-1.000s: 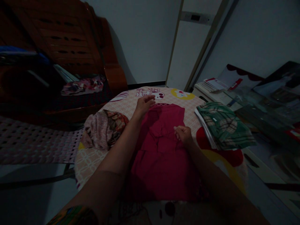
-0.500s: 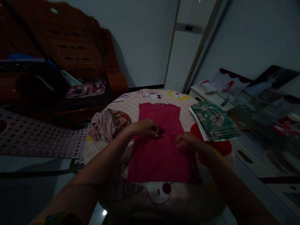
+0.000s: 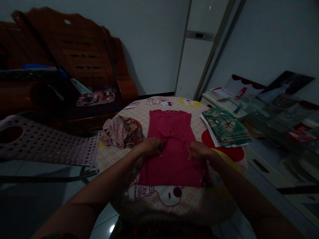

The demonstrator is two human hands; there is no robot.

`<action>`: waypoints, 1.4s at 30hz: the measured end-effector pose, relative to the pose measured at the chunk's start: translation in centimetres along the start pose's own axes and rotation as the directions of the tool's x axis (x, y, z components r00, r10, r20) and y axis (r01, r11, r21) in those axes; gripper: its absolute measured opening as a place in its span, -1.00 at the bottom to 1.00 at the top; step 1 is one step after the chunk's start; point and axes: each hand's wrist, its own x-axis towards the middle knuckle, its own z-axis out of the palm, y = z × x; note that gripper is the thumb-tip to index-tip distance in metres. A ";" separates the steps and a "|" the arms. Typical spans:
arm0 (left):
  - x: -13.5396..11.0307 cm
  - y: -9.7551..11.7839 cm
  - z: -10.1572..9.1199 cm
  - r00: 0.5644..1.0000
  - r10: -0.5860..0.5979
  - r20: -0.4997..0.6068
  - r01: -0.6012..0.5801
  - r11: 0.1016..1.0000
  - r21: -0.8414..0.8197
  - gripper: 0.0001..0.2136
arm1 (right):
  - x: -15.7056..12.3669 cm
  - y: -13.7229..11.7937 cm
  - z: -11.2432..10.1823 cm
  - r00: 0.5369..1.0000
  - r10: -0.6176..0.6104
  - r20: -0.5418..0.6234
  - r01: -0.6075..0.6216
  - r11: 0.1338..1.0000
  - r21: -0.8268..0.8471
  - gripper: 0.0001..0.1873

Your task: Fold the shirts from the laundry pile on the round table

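Note:
A dark pink shirt [image 3: 171, 166] lies folded into a long panel on the round, cloth-covered table [image 3: 112, 162], with creases across its middle. On the shirt's left edge, my left hand [image 3: 154, 146] has its fingers curled down and closed on the fabric. My right hand [image 3: 198, 150] is closed at the opposite edge, thumb and fingers pinching the cloth. Left of the shirt sits a crumpled patterned cloth [image 3: 122, 131]. To the right is a folded green plaid garment [image 3: 225, 127] with white layers under it.
A woven pink chair [image 3: 59, 146] stands against the table's left side. Behind it is a wooden bench [image 3: 84, 59] with clothes and a dark bag. On the right is a glass-topped cabinet [image 3: 269, 122] holding papers and boxes. A tall white appliance [image 3: 191, 66] stands at the back.
My left hand has moved from the shirt's middle down and outward to its left edge. The right hand stays at the right edge. The view has shifted slightly.

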 end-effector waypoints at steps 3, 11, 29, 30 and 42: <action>0.1 0.2 0.0 1.000 0.011 0.025 -0.011 1.000 0.004 -0.80 | 0.0 0.4 0.3 0.999 -0.032 -0.001 0.032 0.999 -0.033 -0.73; -0.8 0.3 0.7 0.993 0.091 -0.073 -0.094 0.995 -0.036 -0.90 | -2.4 -0.2 2.5 0.984 -0.119 -0.130 0.099 0.983 -0.154 -0.90; -1.1 -1.0 2.9 0.958 0.212 -0.193 -0.266 0.911 -0.315 -0.83 | -3.9 1.2 3.4 0.977 0.020 -0.212 0.015 0.987 0.161 -0.80; -1.2 -0.9 2.9 0.960 0.203 -0.195 -0.258 0.912 -0.320 -0.83 | -3.9 1.2 3.5 0.975 0.007 -0.221 0.028 0.988 0.154 -0.85; -1.4 -2.1 -4.7 0.904 0.147 -0.400 -0.266 0.928 -0.260 -0.80 | -2.5 -0.3 -7.1 0.933 -0.133 -0.335 0.178 0.978 0.108 -0.83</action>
